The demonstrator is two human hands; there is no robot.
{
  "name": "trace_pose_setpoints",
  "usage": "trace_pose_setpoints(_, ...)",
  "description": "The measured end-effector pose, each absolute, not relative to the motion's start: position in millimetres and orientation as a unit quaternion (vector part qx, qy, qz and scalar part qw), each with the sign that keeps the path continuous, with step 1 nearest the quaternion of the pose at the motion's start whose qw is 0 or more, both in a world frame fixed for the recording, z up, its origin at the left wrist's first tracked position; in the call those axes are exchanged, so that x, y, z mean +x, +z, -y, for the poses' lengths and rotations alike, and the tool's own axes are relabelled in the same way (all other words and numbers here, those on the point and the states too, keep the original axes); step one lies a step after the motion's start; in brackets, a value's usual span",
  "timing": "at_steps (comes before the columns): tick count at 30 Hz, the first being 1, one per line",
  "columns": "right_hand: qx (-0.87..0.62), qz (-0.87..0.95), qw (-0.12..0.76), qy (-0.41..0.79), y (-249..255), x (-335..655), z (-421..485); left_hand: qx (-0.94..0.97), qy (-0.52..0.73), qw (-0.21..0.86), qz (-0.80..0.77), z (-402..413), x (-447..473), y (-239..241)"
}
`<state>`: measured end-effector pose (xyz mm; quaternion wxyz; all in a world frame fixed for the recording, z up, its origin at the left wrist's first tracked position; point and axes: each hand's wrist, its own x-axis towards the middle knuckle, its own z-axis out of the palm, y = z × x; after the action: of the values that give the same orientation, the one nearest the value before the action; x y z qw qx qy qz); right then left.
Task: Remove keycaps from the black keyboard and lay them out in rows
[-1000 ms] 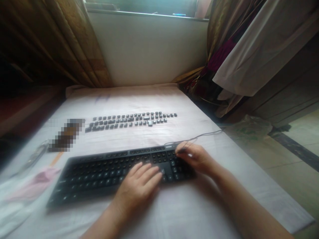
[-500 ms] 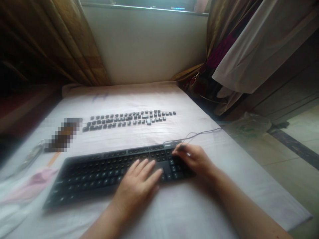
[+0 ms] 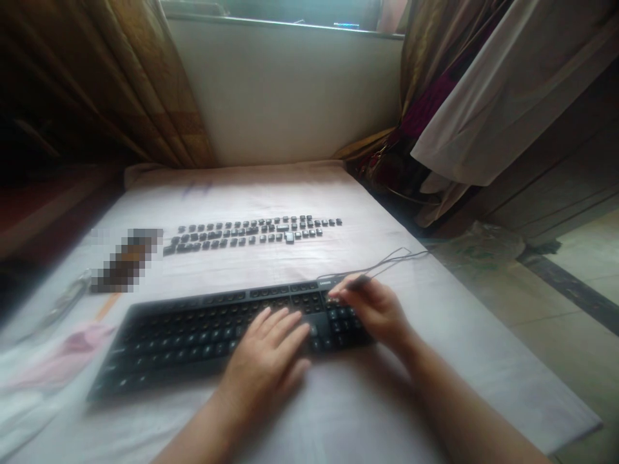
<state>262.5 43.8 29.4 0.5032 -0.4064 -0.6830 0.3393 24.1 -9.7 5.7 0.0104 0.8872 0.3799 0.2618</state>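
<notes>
The black keyboard [image 3: 193, 328] lies lengthwise on the cloth-covered table [image 3: 338, 412], near the person's edge; its cable [image 3: 387, 261] loops off the far right corner towards the table's right side, slack enough not to tug the board.

The left hand [image 3: 264, 361] lies palm down over the lower middle of the keyboard, its grip apart and clamped on nothing, fingers spread flat across the keys; the hold looks like a weight to keep the board from sliding, not a grasp.

The right hand [image 3: 374, 309] is at the keyboard's right end, over the block of keys there; its fingers curl in and the fingertips draw close at the top row; whether that grip is clamped on a key, on some small tool or on nothing cannot be told, since the spot is blurred.

Beyond the keyboard, well apart from both hands, loose keycaps [image 3: 251, 232] lie in tidy rows on the cloth, apparently so that their order is kept.

To the left sit a pixelated patch [image 3: 126, 258], a slim metallic thing [image 3: 65, 299] too blurred to name, and a pink cloth [image 3: 72, 351] near the keyboard's left end; all seem parked out of the hands' way. Curtains [image 3: 145, 84] hang at the far wall.
</notes>
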Motion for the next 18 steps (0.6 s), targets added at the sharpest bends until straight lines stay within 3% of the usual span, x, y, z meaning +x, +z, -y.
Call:
trace_pose_setpoints(8, -0.295, 0.733, 0.517, 0.329, 38, 228, -19, 0.766, 0.401, 0.203, -0.459, 13, 24, 16)
trace_pose_setpoints(18, -0.264, 0.738, 0.521, 0.338, 33, 217, -16, 0.635, 0.393, 0.45, -0.489, 17, 28, 20)
